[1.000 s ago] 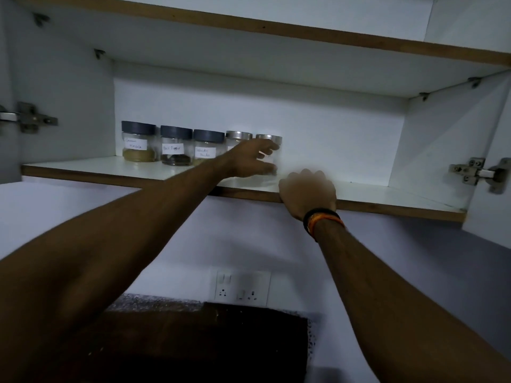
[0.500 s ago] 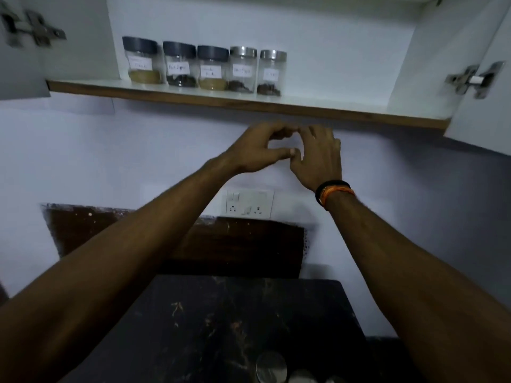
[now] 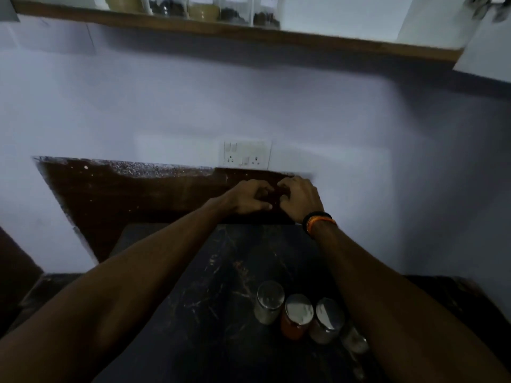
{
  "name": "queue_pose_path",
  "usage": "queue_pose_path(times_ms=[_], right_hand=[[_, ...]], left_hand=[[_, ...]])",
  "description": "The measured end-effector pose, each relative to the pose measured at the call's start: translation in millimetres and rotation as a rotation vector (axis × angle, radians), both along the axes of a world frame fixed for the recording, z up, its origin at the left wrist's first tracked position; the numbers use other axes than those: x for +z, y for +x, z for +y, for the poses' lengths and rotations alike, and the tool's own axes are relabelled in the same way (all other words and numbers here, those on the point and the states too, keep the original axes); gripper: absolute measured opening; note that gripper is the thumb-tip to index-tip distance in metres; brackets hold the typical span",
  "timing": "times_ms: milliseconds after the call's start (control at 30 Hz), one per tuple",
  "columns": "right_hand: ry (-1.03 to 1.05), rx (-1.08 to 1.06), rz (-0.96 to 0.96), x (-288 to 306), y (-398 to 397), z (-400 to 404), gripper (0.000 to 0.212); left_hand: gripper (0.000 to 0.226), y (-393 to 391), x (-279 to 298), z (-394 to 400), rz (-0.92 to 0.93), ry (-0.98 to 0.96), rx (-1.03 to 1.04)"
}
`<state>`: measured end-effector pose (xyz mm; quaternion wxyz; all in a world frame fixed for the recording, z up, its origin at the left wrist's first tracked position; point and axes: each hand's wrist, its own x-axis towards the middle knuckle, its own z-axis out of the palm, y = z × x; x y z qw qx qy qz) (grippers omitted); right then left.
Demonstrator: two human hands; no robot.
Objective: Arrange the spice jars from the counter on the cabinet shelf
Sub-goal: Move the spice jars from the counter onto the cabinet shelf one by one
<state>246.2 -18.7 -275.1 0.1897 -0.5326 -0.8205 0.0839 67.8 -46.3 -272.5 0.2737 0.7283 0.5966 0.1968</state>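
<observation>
Several spice jars (image 3: 210, 9) stand in a row on the cabinet shelf (image 3: 345, 44) at the top edge; only their lower halves show. On the dark counter (image 3: 221, 313) stand more jars with silver lids: a pale one (image 3: 268, 305), an orange-red one (image 3: 296, 317) and a greyish one (image 3: 326, 322), with another partly hidden by my right forearm. My left hand (image 3: 249, 199) and my right hand (image 3: 298, 200) hang close together in mid-air above the counter's back. Both are empty with fingers loosely curled.
A white socket and switch plate (image 3: 246, 154) sits on the wall above a dark brown backsplash (image 3: 124, 194). An open cabinet door (image 3: 486, 51) with a hinge hangs at the top right. My right wrist wears a black and orange band (image 3: 319, 221).
Both hands have come down from the shelf edge to above the counter, staying close together and empty. The view has tilted downward, so the counter jars now show and the shelf jars are cropped.
</observation>
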Motion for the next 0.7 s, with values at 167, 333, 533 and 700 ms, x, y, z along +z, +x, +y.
queue_pose_path(times_ms=[167, 333, 533, 700], right_hand=[[-0.153, 0.024, -0.084, -50.2, 4.9, -12.9, 0.039], [-0.33, 0.037, -0.137, -103.8, 9.7, -36.0, 0.022], [-0.523, 0.059, -0.161, -150.8, 11.0, -72.5, 0.028], [-0.52, -0.013, -0.221, -175.5, 11.6, -90.2, 0.052]], left_hand=[[0.055, 6.9, -41.9, -14.9, 0.015, -0.129, -0.018], [0.046, 7.8, -91.5, -34.1, -0.033, -0.221, -0.015], [0.052, 7.1, -147.0, -61.2, -0.021, -0.352, 0.032], [0.044, 5.9, -181.9, -81.6, -0.038, -0.423, 0.067]])
